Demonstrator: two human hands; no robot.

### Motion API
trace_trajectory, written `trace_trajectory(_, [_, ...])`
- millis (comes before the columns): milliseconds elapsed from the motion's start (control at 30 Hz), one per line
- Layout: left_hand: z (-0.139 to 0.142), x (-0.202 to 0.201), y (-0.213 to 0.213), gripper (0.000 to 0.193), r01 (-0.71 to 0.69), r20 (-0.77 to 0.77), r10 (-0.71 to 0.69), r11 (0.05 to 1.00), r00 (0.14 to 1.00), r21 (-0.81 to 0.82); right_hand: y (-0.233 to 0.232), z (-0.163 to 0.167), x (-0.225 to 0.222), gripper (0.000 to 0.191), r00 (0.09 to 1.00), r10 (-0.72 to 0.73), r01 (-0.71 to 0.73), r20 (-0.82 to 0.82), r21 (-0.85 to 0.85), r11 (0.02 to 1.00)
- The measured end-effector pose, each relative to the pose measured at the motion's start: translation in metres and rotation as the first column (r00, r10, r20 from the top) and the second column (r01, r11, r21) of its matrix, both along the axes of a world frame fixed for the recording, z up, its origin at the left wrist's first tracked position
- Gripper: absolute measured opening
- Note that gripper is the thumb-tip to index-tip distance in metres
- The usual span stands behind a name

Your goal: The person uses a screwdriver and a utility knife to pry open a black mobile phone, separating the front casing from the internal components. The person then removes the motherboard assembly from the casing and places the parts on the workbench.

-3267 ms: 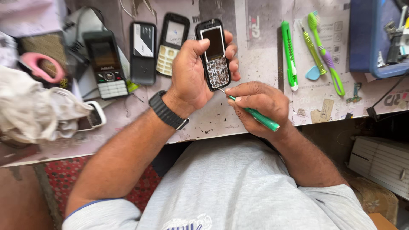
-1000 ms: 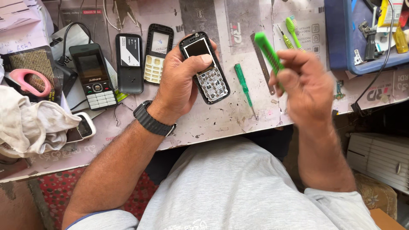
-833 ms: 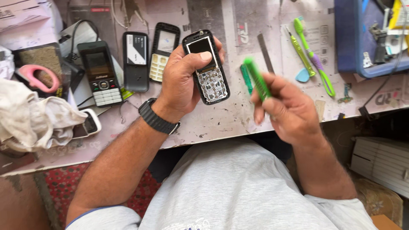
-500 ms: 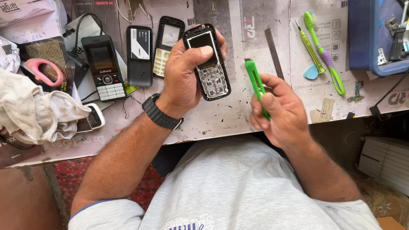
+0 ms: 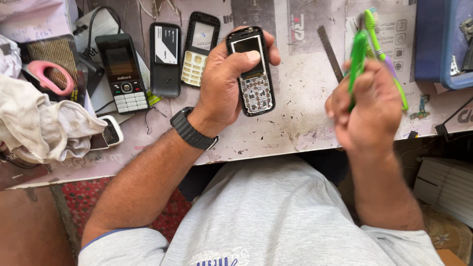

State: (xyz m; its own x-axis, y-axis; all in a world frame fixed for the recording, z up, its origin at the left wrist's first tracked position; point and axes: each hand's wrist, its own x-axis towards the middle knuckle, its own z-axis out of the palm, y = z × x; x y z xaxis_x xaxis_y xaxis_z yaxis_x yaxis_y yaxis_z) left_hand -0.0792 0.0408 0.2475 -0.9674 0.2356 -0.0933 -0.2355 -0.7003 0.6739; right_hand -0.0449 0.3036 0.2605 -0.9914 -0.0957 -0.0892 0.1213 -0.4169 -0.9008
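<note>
Over the cluttered desk (image 5: pixel 300 113), the right hand (image 5: pixel 367 111) has lifted away from the opened phone (image 5: pixel 251 69), its grip now closed around a green tool (image 5: pixel 357 54), while the left hand (image 5: pixel 224 83) keeps the phone clasped, thumb on its screen, circuit board bare.

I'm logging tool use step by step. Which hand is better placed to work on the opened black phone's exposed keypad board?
Right, probably. The right hand already grips the green-handled tool, lifted beside the opened black phone. The left hand is wrapped around that phone, thumb on its screen.
</note>
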Motion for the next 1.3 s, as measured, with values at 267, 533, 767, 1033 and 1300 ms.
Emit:
trace_trajectory(267, [-0.005,-0.003,-0.004,0.03,-0.01,-0.022,0.011,1.0,1.0,0.015,-0.021,-0.008,0.044,0.031,0.98,0.2,-0.201,0.021,0.152,0.968])
trace_trajectory(533, [-0.005,-0.005,-0.009,0.032,0.021,0.069,-0.026,0.997,0.997,0.072,-0.017,0.019,0.037,0.041,0.929,0.371,-0.368,0.006,0.138,0.919])
trace_trajectory(767, [0.003,-0.005,-0.009,0.031,0.029,0.138,-0.038,0.997,0.99,0.069,0.004,0.064,0.025,0.055,0.887,0.404,-0.457,-0.223,-0.315,0.832])
trace_trajectory(1033, [0.001,-0.005,-0.007,0.029,0.005,0.152,-0.014,0.998,0.988,0.061,-0.035,0.056,0.037,0.029,0.771,0.441,-0.122,-0.459,0.574,0.81])
trace_trajectory(1300, [0.002,-0.004,-0.01,0.031,0.004,0.145,-0.009,0.999,0.989,0.039,-0.059,0.056,0.02,0.032,0.603,0.562,-0.062,-0.566,0.669,0.741])
